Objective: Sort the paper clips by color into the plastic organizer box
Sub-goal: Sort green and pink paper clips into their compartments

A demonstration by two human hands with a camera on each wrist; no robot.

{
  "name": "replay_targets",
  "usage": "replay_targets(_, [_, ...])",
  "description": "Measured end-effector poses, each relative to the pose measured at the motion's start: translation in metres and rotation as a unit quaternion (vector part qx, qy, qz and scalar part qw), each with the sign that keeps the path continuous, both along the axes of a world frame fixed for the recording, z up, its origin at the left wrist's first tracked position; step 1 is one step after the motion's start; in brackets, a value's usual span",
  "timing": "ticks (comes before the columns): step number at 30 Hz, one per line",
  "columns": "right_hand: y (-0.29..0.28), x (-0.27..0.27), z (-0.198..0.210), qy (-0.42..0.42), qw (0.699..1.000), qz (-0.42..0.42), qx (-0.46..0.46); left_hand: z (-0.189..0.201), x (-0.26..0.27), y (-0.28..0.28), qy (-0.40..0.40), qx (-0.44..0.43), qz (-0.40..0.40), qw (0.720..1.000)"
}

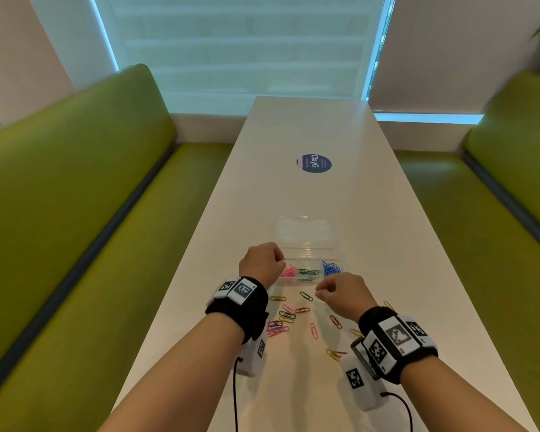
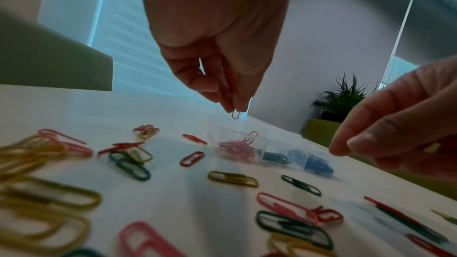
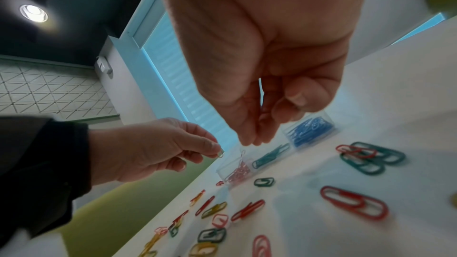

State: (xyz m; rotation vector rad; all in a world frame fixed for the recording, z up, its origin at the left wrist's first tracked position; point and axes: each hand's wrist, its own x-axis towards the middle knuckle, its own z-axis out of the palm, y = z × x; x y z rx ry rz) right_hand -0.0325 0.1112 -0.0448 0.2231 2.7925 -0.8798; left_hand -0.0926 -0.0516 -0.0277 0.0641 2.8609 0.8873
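A clear plastic organizer box point(image 1: 340, 255) lies on the white table with its lid point(image 1: 306, 229) folded back. It holds pink clips point(image 1: 288, 272) in the left compartment, green clips point(image 1: 307, 273) in the middle and blue clips point(image 1: 331, 269) on the right. My left hand point(image 1: 281, 260) pinches a pink clip point(image 2: 235, 113) just above the pink compartment point(image 2: 237, 148). My right hand point(image 1: 320, 291) hovers in front of the box with fingertips point(image 3: 247, 141) curled together; nothing shows between them. Several loose clips point(image 1: 289, 313) in pink, green and yellow lie scattered near me.
The long white table point(image 1: 309, 194) carries a round blue sticker point(image 1: 314, 163) farther back. Green benches point(image 1: 75, 213) run along both sides. More loose clips point(image 1: 334, 353) lie under my right wrist. A potted plant point(image 2: 343, 97) stands beyond the table.
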Motion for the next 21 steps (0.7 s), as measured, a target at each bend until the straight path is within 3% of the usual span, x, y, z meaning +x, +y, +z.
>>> replay_targets(21, [-0.047, 0.000, -0.011, -0.077, 0.996, 0.032, 0.043, 0.000, 0.027, -0.025, 0.004, 0.021, 0.033, 0.999])
